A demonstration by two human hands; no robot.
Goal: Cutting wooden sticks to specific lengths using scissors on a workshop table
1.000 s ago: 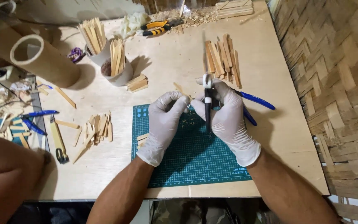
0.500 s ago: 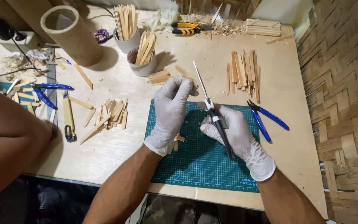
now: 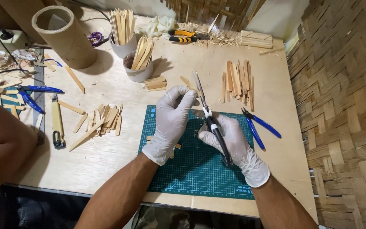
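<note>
Both my hands wear white gloves and work over a green cutting mat [image 3: 191,174]. My right hand [image 3: 234,146] grips a black-handled craft knife [image 3: 217,135], which is tilted with its tip toward the upper left. A thin pale bamboo strip [image 3: 198,85] rises from the knife's front end. My left hand [image 3: 172,121] rests its palm on the mat, and its fingertips are pinched together on that strip, right next to the knife. A few small bamboo offcuts [image 3: 177,146] lie on the mat under the left hand.
Blue pliers [image 3: 260,127] lie right of the mat, with a row of bamboo sticks [image 3: 238,82] beyond. Two cups of sticks [image 3: 137,63], a cardboard tube [image 3: 62,36] and yellow-black pliers [image 3: 182,36] stand farther back. Loose sticks [image 3: 104,118], a yellow cutter [image 3: 57,123] and another person's arm [image 3: 1,144] are at left.
The knife has gone from upright in both hands to tilted over the mat. My left hand has curled its fingers onto the strip. The view has shifted slightly.
</note>
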